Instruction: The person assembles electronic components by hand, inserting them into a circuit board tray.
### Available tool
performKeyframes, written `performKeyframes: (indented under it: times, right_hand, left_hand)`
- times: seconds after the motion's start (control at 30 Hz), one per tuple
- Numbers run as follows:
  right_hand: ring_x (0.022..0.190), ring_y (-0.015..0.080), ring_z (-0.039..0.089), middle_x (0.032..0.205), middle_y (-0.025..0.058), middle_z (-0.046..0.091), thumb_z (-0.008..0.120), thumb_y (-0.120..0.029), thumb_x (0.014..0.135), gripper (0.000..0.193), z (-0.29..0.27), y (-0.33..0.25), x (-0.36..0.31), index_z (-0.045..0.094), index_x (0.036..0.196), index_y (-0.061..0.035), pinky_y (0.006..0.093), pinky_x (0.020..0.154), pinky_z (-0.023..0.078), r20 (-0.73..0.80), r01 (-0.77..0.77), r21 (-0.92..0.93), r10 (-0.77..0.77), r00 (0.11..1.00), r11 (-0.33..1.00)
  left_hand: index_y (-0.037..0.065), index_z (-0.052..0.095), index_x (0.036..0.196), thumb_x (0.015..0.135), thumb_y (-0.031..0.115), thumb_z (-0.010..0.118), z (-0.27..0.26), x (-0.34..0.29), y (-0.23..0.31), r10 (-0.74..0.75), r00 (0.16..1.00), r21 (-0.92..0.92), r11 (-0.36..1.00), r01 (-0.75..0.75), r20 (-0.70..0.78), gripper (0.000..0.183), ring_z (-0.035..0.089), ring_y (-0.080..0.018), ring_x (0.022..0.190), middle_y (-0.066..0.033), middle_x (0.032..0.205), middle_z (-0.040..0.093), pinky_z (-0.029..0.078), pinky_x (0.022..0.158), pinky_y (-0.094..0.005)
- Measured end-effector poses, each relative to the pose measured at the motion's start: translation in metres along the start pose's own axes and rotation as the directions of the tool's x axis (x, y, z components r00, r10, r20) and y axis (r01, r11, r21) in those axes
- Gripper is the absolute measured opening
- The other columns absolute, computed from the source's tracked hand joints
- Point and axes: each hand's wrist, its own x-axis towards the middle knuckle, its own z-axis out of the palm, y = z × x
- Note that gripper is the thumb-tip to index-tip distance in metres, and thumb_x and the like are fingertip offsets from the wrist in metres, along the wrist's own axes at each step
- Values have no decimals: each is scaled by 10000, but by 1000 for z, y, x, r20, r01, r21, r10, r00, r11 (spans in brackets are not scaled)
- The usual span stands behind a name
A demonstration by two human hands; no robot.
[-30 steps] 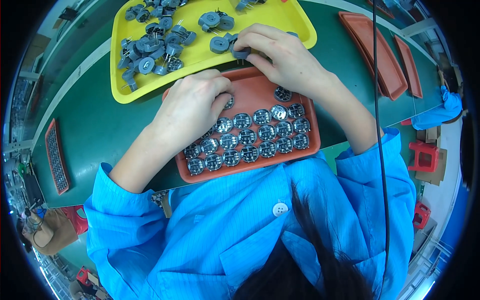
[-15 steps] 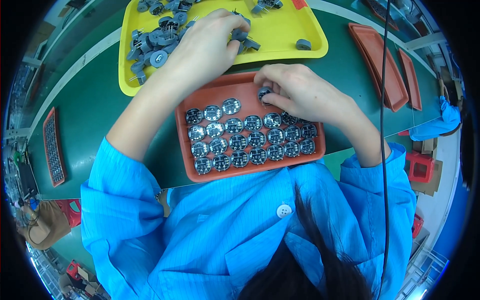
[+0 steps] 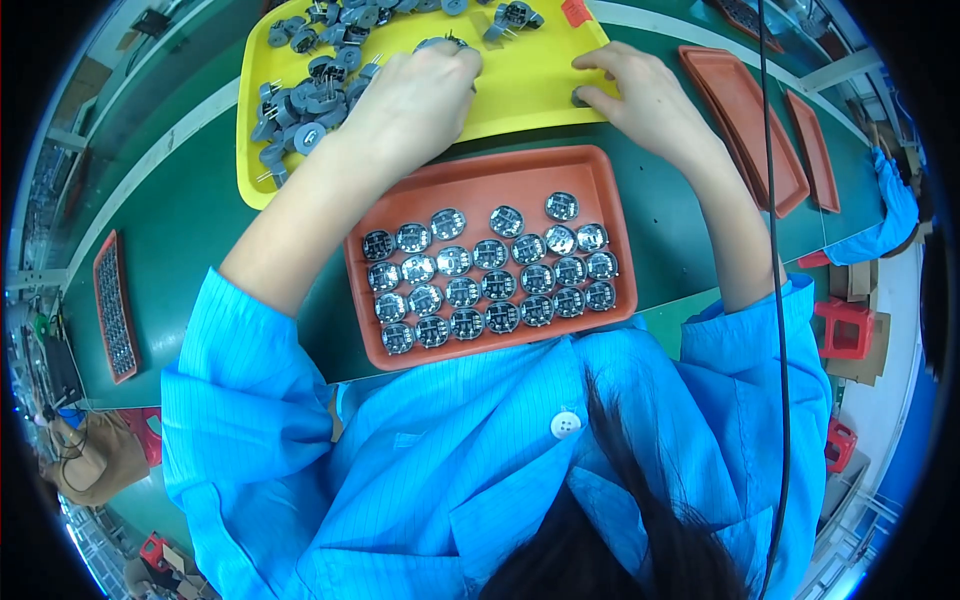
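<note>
My left hand (image 3: 425, 95) is over the yellow tray (image 3: 530, 120), its fingers curled around round grey components with thin metal pins. One grey component (image 3: 440, 43) shows past the knuckles; the palm side is hidden. My right hand (image 3: 645, 100) reaches over the tray's right end, thumb and forefinger apart beside a lone grey component (image 3: 578, 97). The thumb partly covers that piece. Nearer me, an orange-brown tray (image 3: 490, 170) holds rows of round black circuit pieces (image 3: 498, 286) with shiny clear rims. Its far row has gaps between the pieces.
Loose grey components (image 3: 310, 100) heap at the yellow tray's left. A filled narrow tray (image 3: 117, 305) lies far left on the green table (image 3: 200, 240). Stacked orange-brown trays (image 3: 745, 130) sit at right. A black cable (image 3: 775, 250) hangs down the right side; a co-worker's blue sleeve (image 3: 880, 215) is beyond.
My right hand has left the orange-brown tray and moved up and right to the yellow tray. More pieces now show in the far row. My left hand stays over the yellow tray.
</note>
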Motion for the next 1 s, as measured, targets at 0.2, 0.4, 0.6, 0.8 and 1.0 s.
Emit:
performKeyframes:
  times: [0.2, 0.4, 0.6, 0.8, 1.0]
  right_hand:
    - [958, 273, 690, 1046, 152, 717, 682, -198, 904, 245, 2, 6, 14, 723, 1075, -27, 360, 887, 546, 296, -140, 18, 128, 946, 990]
    - [881, 259, 701, 996, 157, 725, 640, -188, 943, 223, 3, 15, 12, 724, 1055, -15, 350, 823, 557, 281, -24, 67, 5, 960, 997]
    - [847, 172, 687, 967, 91, 708, 594, -239, 990, 275, -15, 9, 3, 690, 1166, -50, 303, 775, 560, 216, -179, 346, 107, 970, 921]
    - [830, 210, 693, 970, 122, 704, 677, -177, 913, 257, -24, 6, -38, 698, 1121, -26, 318, 762, 573, 226, -129, 604, -14, 974, 787]
    - [898, 280, 661, 962, 127, 645, 680, -76, 855, 236, -23, -17, -53, 651, 1084, -28, 366, 811, 543, 116, 124, 413, -187, 975, 902]
  left_hand:
    - [-3, 630, 1045, 901, 74, 619, 2, -20, -2, -217, 966, -281, 944, 171, -142, 164, 659, -382, 882, -208, 944, 666, 521, 789, -438]
    - [-2, 607, 1063, 914, 85, 622, -1, -29, 14, -259, 964, -430, 878, 210, -60, 173, 654, -384, 855, -206, 915, 667, 515, 784, -428]
    - [8, 629, 1064, 894, 89, 653, 6, -30, 0, -81, 963, -329, 944, -8, -258, 190, 659, -341, 800, -159, 908, 678, 540, 770, -397]
    - [27, 658, 1083, 877, 10, 656, -22, -30, 46, -188, 977, -616, 783, 89, -98, 207, 664, -185, 779, -107, 913, 650, 573, 702, -308]
    - [-3, 657, 1080, 884, 7, 638, 0, -29, 56, -68, 997, -525, 850, 46, -24, 198, 699, -278, 785, -155, 931, 645, 583, 705, -337]
